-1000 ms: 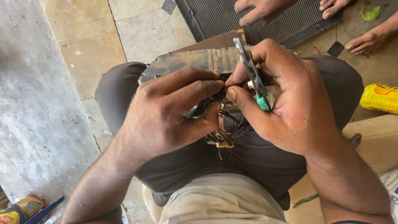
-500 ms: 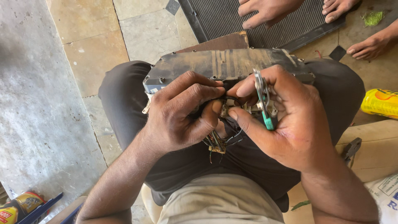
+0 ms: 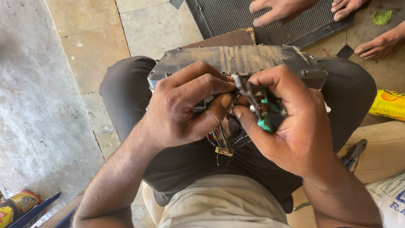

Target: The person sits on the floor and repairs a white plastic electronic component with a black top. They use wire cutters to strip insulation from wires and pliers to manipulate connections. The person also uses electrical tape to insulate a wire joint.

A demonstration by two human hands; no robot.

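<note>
Here, metal panel [image 3: 236,59] lies across my lap. Just below its near edge, left hand [image 3: 181,105] pinches the wire bundle [image 3: 221,139]; right hand [image 3: 291,122] is clamped on green-handled pliers [image 3: 263,114]. Risk: a slip nicks neighbouring wires, packed tight.

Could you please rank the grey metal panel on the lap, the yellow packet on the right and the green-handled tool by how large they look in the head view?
1. Grey metal panel, largest.
2. Yellow packet, cut off by the frame edge, so unsure.
3. Green-handled tool, smallest, mostly hidden in the right hand.
</note>
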